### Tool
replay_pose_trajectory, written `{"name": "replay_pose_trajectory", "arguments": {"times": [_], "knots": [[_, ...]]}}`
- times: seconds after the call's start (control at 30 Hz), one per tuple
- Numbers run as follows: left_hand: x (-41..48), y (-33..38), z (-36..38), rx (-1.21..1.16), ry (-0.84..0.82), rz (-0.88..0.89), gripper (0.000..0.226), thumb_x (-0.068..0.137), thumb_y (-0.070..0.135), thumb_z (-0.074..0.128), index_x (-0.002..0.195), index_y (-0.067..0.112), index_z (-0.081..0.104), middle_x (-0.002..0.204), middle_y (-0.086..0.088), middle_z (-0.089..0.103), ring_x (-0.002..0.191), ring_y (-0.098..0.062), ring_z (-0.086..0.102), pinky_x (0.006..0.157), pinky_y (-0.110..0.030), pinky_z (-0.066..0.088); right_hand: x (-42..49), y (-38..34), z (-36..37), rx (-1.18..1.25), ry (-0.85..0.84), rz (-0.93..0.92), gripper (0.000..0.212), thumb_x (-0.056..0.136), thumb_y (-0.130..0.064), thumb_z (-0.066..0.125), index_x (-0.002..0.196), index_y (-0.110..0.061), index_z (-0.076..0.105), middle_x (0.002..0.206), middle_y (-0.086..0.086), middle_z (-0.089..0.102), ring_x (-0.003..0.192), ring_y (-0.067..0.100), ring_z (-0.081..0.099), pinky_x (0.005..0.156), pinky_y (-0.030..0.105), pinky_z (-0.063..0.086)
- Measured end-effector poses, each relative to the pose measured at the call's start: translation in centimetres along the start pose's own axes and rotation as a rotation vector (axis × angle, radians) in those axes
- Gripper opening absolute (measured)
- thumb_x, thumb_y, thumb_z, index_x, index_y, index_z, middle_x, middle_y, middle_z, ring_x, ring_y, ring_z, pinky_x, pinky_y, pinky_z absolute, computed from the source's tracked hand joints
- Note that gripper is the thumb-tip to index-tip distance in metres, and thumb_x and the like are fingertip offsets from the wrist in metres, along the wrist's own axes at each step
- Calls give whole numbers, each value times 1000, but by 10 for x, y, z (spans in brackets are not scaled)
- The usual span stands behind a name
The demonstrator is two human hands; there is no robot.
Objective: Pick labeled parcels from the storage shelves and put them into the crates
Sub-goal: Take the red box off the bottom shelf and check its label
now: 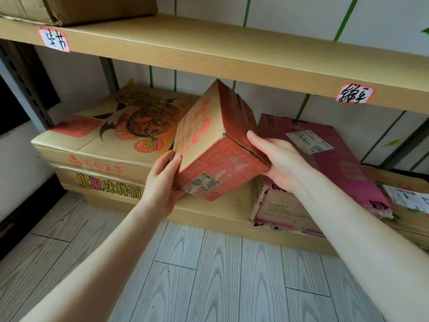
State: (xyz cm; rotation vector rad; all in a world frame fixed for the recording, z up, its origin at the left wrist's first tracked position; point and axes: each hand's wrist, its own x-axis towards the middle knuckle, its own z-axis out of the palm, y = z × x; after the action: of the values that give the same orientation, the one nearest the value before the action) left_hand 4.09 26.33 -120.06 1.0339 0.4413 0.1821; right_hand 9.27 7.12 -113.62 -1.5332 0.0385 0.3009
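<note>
Soft, even daylight fills the scene, bright on the white wall (301,24) and pale floorboards (209,275). Shadows are faint, deepest beneath the upper shelf board (232,54). Wide-angle distortion bows that board and stretches the frame corners. Focus is slightly soft throughout, without glare.

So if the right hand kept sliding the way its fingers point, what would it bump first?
The right hand points up-left along the red box it holds. Beyond lies probably the upper shelf board, though depth is unclear.
</note>
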Motion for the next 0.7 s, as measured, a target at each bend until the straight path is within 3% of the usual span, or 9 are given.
{"name": "replay_pose_trajectory", "arguments": {"times": [0.1,0.17,0.27,0.33,0.43,0.5,0.57,0.6,0.7], "knots": [[-2,2,1,15,-12,6,42,91,26,57,130,13,48,115,-7,62,97,-16,63,74,-37,56,-2,0,-2,34,-14,-21,41,84,-31,66,117,-6,61,105,9,70,92,20,68,80,32,54],[-5,3,3,27,-25,10,29,90,26,59,111,6,56,96,-6,66,84,-15,65,76,-37,56,-3,2,-2,-25,26,-80,45,86,-31,63,126,-11,56,116,7,66,101,20,65,88,35,52],[-6,7,2,61,-13,42,19,88,30,60,96,13,59,80,0,64,70,-12,62,71,-31,52,-6,1,-1,-165,59,-145,33,91,-37,55,119,-22,60,114,-1,66,105,17,62,87,33,50],[-7,10,-1,112,-27,45,16,87,39,58,95,25,58,79,3,59,70,-13,56,63,-28,41,-10,-3,2,-127,-7,-55,53,81,-60,54,119,-24,61,114,-2,67,106,17,62,88,36,49],[-10,18,-4,145,-143,-44,40,86,60,45,113,33,57,100,2,66,94,-18,61,79,-37,45,-17,-3,9,-145,-90,51,100,50,-77,65,133,-24,49,132,-2,56,123,21,51,105,53,35],[-11,23,-7,98,-135,-45,43,91,58,37,114,29,58,103,-3,68,95,-19,63,83,-43,50,-17,-1,10,-110,-59,36,81,64,-58,72,128,-13,52,126,4,60,116,23,55,104,53,38],[-11,25,-10,152,-32,2,32,97,43,39,113,24,59,95,-1,65,85,-14,61,76,-36,48,-15,1,7,-27,-23,26,42,86,-30,63,122,-8,57,114,8,66,102,21,63,94,48,48],[-11,25,-12,202,15,24,31,97,37,43,117,19,58,91,1,64,80,-11,59,73,-31,47,-15,3,3,12,-27,28,34,90,-21,58,122,-9,57,113,9,67,99,20,63,88,45,51],[-12,31,-19,317,5,-14,43,83,49,60,109,16,62,86,5,62,77,-10,56,70,-29,42,-16,9,-7,107,-116,41,35,94,-13,50,130,-14,51,121,6,64,107,22,62,79,40,55]]}}
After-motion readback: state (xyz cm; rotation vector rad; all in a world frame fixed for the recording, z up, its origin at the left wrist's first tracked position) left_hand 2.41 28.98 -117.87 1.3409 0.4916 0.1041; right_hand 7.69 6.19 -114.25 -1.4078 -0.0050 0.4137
